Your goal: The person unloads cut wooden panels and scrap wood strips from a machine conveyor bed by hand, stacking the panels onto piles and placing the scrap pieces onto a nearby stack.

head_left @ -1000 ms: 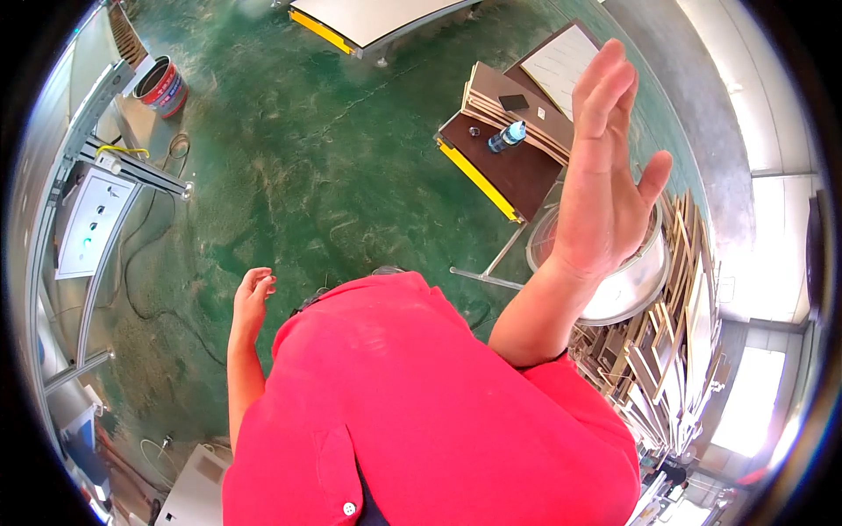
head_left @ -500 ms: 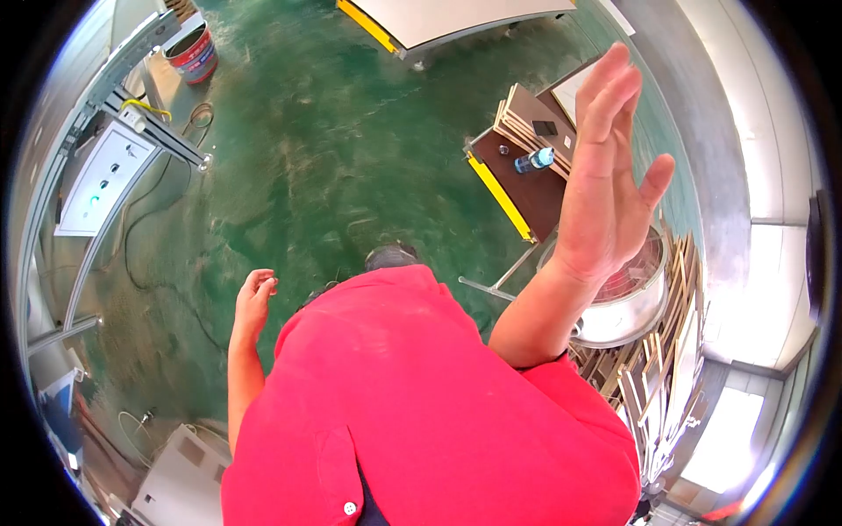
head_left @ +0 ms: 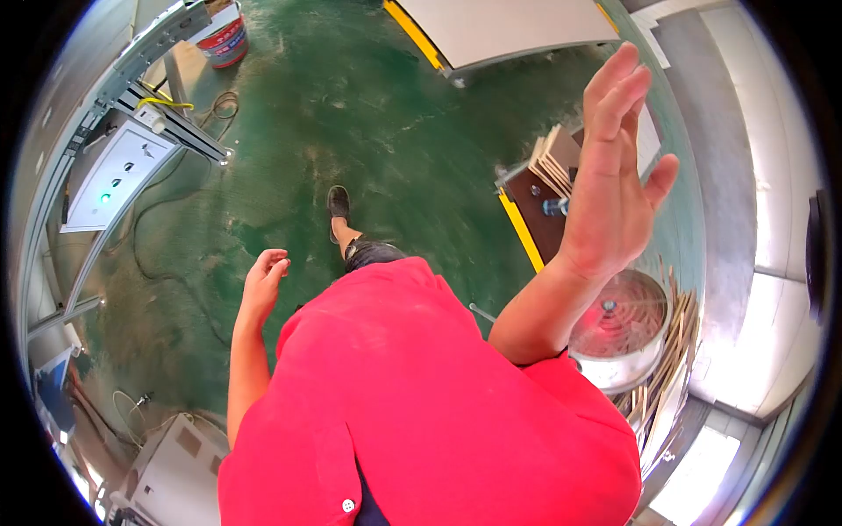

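Observation:
My right hand (head_left: 614,171) is raised in front of me at the right, open, with fingers pointing up and the thumb held apart. Nothing is in it. Behind it is a low brown table (head_left: 531,203) with a yellow edge, a small stack of boards (head_left: 553,159) and a blue bottle (head_left: 552,207), partly hidden by the hand. My left hand (head_left: 266,277) hangs low over the green floor, its fingers loosely bent and no object visible in it. It touches nothing that I can see.
A round drum fan (head_left: 617,323) stands at the right beside wooden strips (head_left: 671,355). A pale-topped table (head_left: 517,26) is ahead. At left are a metal frame with a control panel (head_left: 121,178), a cable (head_left: 145,273) on the floor and a red bucket (head_left: 224,42).
The tables and bucket have shifted right in view, and the fan has moved lower. One of my shoes now shows ahead on the floor. Both hands keep nearly the same pose.

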Motion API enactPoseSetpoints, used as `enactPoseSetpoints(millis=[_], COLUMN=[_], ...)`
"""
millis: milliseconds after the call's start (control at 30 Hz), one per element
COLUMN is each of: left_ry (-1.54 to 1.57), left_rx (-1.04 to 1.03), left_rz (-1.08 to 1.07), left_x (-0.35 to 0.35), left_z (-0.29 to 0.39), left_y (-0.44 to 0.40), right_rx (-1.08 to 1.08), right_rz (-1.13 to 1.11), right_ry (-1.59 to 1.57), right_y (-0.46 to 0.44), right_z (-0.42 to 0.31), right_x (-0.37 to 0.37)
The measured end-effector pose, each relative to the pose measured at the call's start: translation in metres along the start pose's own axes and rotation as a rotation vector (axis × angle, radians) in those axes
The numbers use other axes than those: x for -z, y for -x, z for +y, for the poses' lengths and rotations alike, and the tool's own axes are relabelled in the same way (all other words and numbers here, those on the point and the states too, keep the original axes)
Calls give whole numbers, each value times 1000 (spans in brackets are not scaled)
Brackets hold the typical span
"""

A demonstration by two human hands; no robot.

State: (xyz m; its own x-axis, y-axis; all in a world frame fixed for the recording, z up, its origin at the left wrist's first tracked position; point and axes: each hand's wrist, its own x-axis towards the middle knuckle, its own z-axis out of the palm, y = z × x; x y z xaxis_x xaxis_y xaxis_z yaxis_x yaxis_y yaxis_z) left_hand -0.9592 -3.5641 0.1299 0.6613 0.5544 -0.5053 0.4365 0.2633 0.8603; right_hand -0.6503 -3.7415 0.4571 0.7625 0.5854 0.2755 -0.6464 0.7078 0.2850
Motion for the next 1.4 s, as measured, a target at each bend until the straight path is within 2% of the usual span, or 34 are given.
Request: enactPoseSetpoints(millis=[67, 167, 233, 333, 400, 533, 633, 667, 733, 800, 867, 933, 1000, 1100, 1200, 1300, 1400], left_ry=[-33, -139, -335, -163, -58, 32, -351, -435, -458, -448, -234, 156, 173, 225, 197, 261, 174], left_rx=[22, 59, 128, 223, 331, 569, 467, 450, 440, 331, 353, 552, 493, 401, 462, 637, 654], left_rz=[56, 142, 200, 313, 353, 319, -5, -77, -91, -79, -42, 14, 119, 106, 84, -39, 144], left_x=[17, 57, 79, 121, 140, 156, 193, 207, 227, 246, 267, 286, 271, 277, 279, 300, 296], left_z=[9, -12, 1, -44, -81, -81, -95, -93, -77, -50, -50, -72, 23, 24, 28, -14, 3], left_y=[-30, -72, -86, -112, -121, -146, -190, -206, -249, -292, -337, -402, -416, -451, -460, -469, -453], right_rx=[-1, -8, -44, -15, 24, -32, -83, -108, -103, -68, -143, -218, -255, -284, -303, -310, -315], right_rz=[6, 5, 12, 26, 112, 91, -163, -297, -665, -1184, -1225, -1247, -1283, -1332, -1369, -1427, -1530], right_ry=[-31, -40, 11, 67, 63, 179, 827, 1402, 2292, 2891, 2998, 3074, 3101, 3112, 3094, 3022, 2931], right_y=[-42, -110, -152, -207, -234, -292, -328, -333, -347, -366, -380, -392, -407, -434, -460, -491, -527], right_z=[6, 19, 28, 46, 64, 88, 119, 129, 156, 187, 205, 219, 231, 246, 256, 259, 257], right_x=[19, 43, 56, 73, 82, 113, 139, 149, 163, 172, 182, 189, 199, 216, 232, 250, 270])
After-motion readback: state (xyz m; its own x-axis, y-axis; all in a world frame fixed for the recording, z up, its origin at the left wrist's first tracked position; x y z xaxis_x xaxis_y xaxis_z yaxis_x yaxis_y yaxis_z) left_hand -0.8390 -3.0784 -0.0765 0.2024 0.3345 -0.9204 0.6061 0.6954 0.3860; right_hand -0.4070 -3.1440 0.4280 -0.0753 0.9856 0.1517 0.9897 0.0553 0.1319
